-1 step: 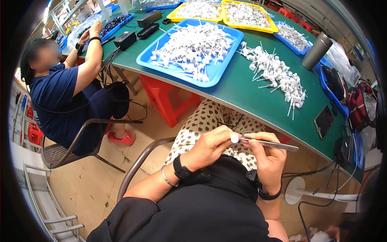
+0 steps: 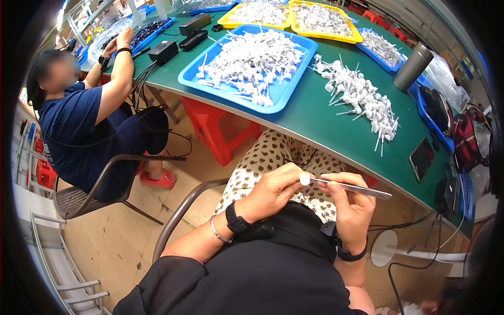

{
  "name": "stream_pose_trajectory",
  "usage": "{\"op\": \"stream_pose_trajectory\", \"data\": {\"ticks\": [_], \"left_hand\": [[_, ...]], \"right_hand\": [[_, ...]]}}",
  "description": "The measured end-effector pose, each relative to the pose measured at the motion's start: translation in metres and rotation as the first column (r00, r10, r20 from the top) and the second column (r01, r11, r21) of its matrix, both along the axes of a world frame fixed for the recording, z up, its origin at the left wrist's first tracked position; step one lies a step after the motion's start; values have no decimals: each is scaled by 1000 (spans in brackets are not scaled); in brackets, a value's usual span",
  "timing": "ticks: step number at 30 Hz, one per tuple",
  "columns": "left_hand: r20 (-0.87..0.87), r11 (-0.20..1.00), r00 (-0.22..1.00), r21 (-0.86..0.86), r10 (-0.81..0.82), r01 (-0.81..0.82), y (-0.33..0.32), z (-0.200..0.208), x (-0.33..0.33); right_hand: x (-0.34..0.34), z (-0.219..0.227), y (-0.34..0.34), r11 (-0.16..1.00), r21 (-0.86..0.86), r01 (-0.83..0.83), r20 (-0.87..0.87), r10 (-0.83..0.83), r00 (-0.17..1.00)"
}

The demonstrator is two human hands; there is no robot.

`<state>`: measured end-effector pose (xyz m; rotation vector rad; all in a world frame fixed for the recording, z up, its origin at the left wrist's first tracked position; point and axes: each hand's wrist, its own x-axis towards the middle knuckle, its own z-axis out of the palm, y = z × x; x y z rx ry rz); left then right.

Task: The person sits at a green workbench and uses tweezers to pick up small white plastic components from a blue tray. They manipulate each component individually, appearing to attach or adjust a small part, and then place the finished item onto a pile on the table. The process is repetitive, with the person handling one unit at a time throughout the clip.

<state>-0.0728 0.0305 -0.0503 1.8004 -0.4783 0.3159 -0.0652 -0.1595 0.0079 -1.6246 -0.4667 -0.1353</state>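
Note:
Above my lap, my left hand [image 2: 278,186] pinches a small white plastic part [image 2: 304,179] with a rounded end. My right hand [image 2: 352,202] is closed around slim metal tweezers [image 2: 367,190]. The tips of the tweezers point left and meet the white part, though the exact contact is too small to make out. In front of me on the green table [image 2: 325,123], a blue tray [image 2: 275,102] is heaped with white parts that have thin grey stems. To its right lies a loose pile of similar parts [image 2: 362,97].
Yellow trays [image 2: 357,38] of white parts stand farther back. A grey bottle [image 2: 413,68], a phone [image 2: 421,159] and a dark bag [image 2: 467,139] are on the right. To the left sits a co-worker [image 2: 79,126]; a red stool [image 2: 212,131] stands under the table.
The tweezers and my right fingers have shifted very slightly to the right, and the white part has turned a little. My left hand stays almost still.

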Motion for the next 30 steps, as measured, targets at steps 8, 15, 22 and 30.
{"op": "stream_pose_trajectory", "data": {"ticks": [8,15,22,30], "left_hand": [[-5,999,1000,-33,-2,1,-1,-4,0],[56,1000,998,11,14,-15,0,-2,1],[56,999,998,20,25,-27,0,-1,0],[49,999,999,22,23,-24,-2,0,0]], "right_hand": [[-1,-15,9,998,69,-8,24,6,1000],[-1,-18,13,996,85,-10,39,7,999],[0,-16,11,1000,-2,-17,63,17,998],[0,-20,13,998,42,38,74,-41,996]]}}
